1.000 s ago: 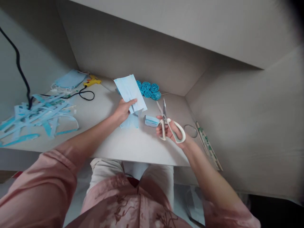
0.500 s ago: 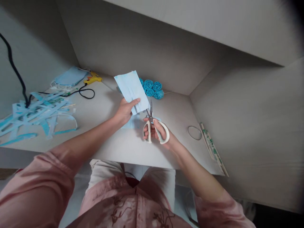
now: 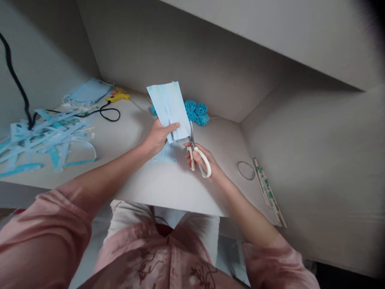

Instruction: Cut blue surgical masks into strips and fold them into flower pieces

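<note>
My left hand is closed on a pale blue face mask sheet, thumb on its front, holding it tilted above the table. My right hand grips a pair of scissors with white handles. Their blades point up at the sheet's right lower edge, partly open; I cannot tell how far they reach into it. Below my left hand another blue piece lies on the table, partly hidden. Behind the sheet are several blue rolled roses.
Cut blue strips lie heaped at the left, with a black cable above. A stack of masks and a yellow glue gun sit at the back left. A wire ring and thin sticks lie by the right wall.
The scissors have turned and moved slightly up along the sheet's right edge, their handles closer together. The sheet has shifted a little up and stands more upright.
</note>
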### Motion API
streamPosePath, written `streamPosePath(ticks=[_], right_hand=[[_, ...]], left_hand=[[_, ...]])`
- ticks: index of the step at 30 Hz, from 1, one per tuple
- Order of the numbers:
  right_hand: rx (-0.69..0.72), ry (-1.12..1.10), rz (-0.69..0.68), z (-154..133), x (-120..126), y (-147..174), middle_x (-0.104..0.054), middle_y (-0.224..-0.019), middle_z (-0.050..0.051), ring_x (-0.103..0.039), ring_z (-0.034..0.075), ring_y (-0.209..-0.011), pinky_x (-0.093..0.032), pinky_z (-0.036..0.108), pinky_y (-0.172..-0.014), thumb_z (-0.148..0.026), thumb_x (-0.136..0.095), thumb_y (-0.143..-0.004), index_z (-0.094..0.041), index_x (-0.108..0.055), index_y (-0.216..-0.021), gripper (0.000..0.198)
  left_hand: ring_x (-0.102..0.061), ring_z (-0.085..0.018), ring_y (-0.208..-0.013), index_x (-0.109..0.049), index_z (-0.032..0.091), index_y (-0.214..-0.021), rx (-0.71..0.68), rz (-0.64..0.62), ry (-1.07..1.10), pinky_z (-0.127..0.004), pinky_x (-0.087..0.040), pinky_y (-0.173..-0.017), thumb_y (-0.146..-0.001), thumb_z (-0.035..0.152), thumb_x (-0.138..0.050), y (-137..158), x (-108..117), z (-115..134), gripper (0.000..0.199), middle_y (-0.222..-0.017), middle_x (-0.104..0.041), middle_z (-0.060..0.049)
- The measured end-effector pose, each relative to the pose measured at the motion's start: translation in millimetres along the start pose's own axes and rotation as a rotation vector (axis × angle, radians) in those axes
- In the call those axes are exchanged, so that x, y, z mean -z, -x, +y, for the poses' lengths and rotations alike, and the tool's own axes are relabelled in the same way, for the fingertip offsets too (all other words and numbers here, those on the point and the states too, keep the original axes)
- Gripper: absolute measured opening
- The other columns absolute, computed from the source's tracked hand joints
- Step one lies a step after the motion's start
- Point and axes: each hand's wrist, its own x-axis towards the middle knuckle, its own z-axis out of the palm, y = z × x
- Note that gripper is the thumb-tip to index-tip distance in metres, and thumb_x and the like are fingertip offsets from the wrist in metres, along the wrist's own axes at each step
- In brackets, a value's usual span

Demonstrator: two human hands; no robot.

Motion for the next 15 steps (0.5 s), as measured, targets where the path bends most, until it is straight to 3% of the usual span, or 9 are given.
streamPosePath(ticks=[15], right_hand=[[0.110, 0.022, -0.015, 11, 2, 1, -0.058, -0.080, 0.000, -0.053, 0.010, -0.060, -0.043, 0.026, -0.052, -0.065, -0.067, -0.075, -0.021, -0.059, -0.120, 0.064]], left_hand=[[-0.065, -0.031, -0.111, -0.068, 0.015, -0.099, 0.019, -0.004, -0.039, -0.046, -0.053, -0.097, -0.060, 0.026, -0.085, 3, 0, -3, 0.044, -0.105, -0.073, -0.009]])
